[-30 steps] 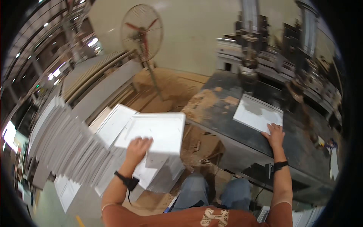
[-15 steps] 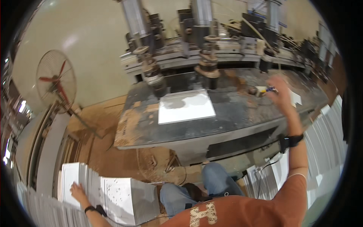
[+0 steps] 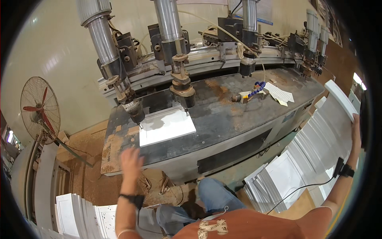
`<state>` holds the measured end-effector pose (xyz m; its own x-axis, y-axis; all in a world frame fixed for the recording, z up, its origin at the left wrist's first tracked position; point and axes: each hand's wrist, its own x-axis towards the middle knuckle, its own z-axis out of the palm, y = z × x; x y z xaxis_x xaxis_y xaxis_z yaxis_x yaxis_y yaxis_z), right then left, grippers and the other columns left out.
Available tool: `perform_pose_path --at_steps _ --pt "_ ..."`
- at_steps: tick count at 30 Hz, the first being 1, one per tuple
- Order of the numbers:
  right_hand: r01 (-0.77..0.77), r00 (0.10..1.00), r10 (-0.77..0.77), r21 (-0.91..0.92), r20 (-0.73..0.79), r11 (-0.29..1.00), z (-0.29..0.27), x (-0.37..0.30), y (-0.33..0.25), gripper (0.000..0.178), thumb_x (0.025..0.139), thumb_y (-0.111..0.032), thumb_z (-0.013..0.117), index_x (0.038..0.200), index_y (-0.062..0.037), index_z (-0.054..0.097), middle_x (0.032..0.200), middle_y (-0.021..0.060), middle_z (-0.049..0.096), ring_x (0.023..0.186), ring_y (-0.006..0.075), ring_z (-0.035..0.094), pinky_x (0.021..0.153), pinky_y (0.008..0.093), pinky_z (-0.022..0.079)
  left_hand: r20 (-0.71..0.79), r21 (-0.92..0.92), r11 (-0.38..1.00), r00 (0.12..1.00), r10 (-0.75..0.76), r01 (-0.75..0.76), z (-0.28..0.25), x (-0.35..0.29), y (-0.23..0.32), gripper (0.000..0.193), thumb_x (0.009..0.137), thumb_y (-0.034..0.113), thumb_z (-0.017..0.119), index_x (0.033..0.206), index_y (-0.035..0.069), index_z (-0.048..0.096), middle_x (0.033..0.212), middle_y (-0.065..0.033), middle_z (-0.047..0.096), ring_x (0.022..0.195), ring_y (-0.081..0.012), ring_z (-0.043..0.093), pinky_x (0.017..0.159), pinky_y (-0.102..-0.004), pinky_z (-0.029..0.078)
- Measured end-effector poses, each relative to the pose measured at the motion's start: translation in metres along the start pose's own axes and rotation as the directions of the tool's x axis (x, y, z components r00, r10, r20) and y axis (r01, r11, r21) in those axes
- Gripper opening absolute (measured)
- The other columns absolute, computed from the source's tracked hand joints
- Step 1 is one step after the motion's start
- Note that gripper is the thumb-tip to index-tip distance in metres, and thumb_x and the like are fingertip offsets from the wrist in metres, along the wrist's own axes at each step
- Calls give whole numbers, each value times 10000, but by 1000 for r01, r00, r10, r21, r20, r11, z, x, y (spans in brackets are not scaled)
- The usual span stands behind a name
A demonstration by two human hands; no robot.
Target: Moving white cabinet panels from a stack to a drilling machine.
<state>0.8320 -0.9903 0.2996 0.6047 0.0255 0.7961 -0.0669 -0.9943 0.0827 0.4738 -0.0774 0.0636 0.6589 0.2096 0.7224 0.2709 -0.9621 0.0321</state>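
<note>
A white panel point(image 3: 167, 126) lies flat on the dark machine table point(image 3: 223, 139), under two vertical drill heads point(image 3: 131, 105). Just in front of the table's left front edge, my left hand point(image 3: 132, 161) is raised, slightly blurred, fingers apart and nothing in them. At the far right, my right hand point(image 3: 355, 123) grips the lower end of a white board point(image 3: 340, 97). This board stands out above the row of upright panels point(image 3: 318, 137) beside it. My right fingers are partly hidden at the dark rim.
A blue jointed hose point(image 3: 258, 87) and paper sheets point(image 3: 280, 95) lie on the table's right part. Sawdust covers its left end. A caged fan point(image 3: 39, 109) stands left. More white panels point(image 3: 69, 215) stand at lower left. A cable runs from my right wrist.
My left hand has left the lower-left panels and risen toward the table. My right hand has gone from above the table to the right-hand row and taken hold of a board. The view has shifted right.
</note>
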Motion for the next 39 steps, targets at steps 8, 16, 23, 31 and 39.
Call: perform_pose_path --at_steps 8,16,23,31,39 --pt "625 770 -505 302 -390 720 -72 -58 -350 368 714 87 528 1021 -78 648 1010 112 672 980 292 626 853 392 469 239 74 942 912 -335 326 126 46 73 658 793 488 639 1271 53 515 1332 -147 481 1283 -357 377 1061 -593 238" --pt "598 681 -666 756 -304 266 11 -166 -606 324 712 -6 580 1003 -134 643 1010 43 675 1014 267 613 870 448 452 157 -58 998 987 -28 38 23 -55 81 447 671 108 664 1115 89 614 941 -84 549 917 -281 524 844 -407 439" --pt "444 433 -897 846 85 295 29 -225 -732 585 799 -489 629 1304 -220 512 1412 69 429 1336 343 317 944 690 314 182 205 973 981 67 -105 -159 -143 57 383 716 100 613 1098 107 627 902 -33 547 816 -215 548 715 -328 473" --pt "374 410 -912 907 27 195 27 -222 -778 497 795 -393 665 1235 -180 577 1339 94 510 1278 333 405 925 629 357 -1 726 637 926 -377 260 -254 -190 -55 370 769 47 533 1122 119 617 1033 -74 625 892 -248 580 761 -386 449" --pt "528 538 -804 845 -255 85 -13 -124 -708 530 807 -387 670 1257 -135 544 1364 123 466 1324 346 336 1042 555 293 -269 837 5 420 -867 548 -290 -349 -213 422 918 254 497 1306 87 479 1222 -162 541 1097 -318 526 898 -463 444"
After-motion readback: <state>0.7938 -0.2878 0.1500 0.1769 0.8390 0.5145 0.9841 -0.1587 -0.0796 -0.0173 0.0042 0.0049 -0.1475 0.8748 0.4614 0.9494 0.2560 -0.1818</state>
